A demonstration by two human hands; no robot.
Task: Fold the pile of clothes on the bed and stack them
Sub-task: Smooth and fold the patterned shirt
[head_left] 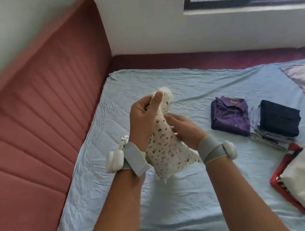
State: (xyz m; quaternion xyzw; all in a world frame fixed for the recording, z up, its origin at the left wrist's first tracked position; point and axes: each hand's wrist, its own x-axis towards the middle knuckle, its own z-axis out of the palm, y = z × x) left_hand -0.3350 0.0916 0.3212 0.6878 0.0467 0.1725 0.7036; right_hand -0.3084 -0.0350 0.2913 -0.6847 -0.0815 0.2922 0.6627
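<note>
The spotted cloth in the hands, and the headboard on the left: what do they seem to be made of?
Spotted cloth: seemingly thin, soft woven fabric, matte; it hangs limp and gathers where the left hand pinches it, the right hand holding its edge. Headboard: apparently padded upholstery, matte pink-red, with stitched channels; whether cloth or faux leather is unclear.

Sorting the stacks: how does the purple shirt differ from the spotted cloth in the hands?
The purple shirt is dark, folded flat and lying on the bed sheet; the spotted cloth is cream with dark specks, unfolded and hanging in the air, gripped by the left hand and right hand. Both are fabric.
</note>
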